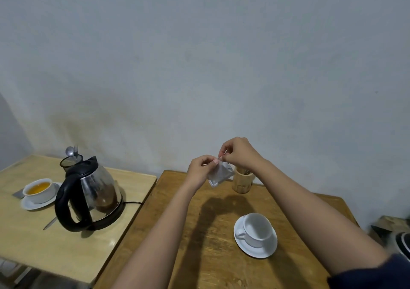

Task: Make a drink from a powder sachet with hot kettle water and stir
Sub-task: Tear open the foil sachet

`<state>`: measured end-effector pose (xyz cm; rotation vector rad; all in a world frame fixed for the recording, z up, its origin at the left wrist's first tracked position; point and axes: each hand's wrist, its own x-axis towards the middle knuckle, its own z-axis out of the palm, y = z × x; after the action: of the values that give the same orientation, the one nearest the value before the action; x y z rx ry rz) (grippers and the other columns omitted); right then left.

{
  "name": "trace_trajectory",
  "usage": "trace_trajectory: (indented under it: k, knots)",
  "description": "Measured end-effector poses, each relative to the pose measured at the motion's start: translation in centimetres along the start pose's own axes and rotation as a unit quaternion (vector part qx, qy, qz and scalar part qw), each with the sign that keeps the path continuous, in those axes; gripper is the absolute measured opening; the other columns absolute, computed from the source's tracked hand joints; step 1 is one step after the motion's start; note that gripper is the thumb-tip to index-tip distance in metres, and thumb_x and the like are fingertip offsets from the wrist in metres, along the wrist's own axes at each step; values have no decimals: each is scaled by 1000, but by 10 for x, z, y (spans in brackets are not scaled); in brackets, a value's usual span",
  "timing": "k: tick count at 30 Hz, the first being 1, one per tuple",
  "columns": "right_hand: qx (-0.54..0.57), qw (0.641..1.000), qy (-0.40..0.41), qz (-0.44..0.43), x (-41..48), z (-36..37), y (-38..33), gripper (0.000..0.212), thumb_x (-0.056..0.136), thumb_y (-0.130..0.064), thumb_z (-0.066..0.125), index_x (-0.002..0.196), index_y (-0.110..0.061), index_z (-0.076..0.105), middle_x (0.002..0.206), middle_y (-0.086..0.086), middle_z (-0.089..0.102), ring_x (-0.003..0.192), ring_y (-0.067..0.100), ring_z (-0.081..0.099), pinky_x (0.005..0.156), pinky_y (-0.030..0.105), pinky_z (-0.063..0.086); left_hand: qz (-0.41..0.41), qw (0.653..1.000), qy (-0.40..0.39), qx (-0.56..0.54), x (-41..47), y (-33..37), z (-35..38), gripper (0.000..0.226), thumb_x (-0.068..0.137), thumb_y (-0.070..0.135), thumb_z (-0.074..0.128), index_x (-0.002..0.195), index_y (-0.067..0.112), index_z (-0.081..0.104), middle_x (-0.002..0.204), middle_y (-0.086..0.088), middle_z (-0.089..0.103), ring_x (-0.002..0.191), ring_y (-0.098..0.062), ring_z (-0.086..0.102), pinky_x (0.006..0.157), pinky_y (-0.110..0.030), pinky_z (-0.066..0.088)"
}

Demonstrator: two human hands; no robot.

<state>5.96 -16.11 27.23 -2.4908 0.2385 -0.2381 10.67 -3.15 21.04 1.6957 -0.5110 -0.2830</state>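
A small white sachet (219,174) hangs in the air above the far part of the brown wooden table (199,233). My left hand (200,169) and my right hand (238,152) both pinch its top edge, fingertips close together. Below and to the right stands an empty white cup (257,230) on a white saucer (263,250). The steel and black kettle (88,194) sits on its base on the pale table (33,244) to the left.
A wooden holder (242,182) with sticks stands behind the sachet. On the pale table are a cup of amber drink (39,190) on a saucer, a black mesh pot (69,162) with spoons, and a utensil (50,223) lying beside the kettle. A grey wall is close behind.
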Motion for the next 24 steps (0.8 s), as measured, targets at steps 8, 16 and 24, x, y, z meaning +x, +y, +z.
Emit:
trace_trajectory:
  k: [8, 16, 24]
  knots:
    - [5, 999, 6, 32, 6, 15, 4, 12, 79, -3, 61, 78, -4, 73, 79, 13, 69, 59, 11, 54, 49, 17, 41, -5, 1000, 2, 6, 4, -17, 1, 25, 92, 24, 51, 97, 5, 66, 95, -8, 64, 91, -21, 57, 76, -27, 46]
    - [7, 999, 30, -16, 8, 29, 1, 12, 82, -5, 64, 85, -6, 76, 87, 10, 70, 72, 17, 58, 60, 22, 47, -25, 1000, 3, -15, 15, -22, -9, 18, 90, 18, 52, 77, 16, 64, 84, -5, 62, 85, -20, 55, 76, -31, 43]
    - [-51, 991, 41, -119, 5, 39, 10, 17, 83, -2, 61, 92, -2, 75, 95, 16, 68, 85, 26, 60, 72, 33, 48, -38, 999, 14, -23, 22, -28, -11, 25, 89, 16, 55, 67, 25, 64, 73, 4, 61, 82, -18, 53, 67, -27, 40]
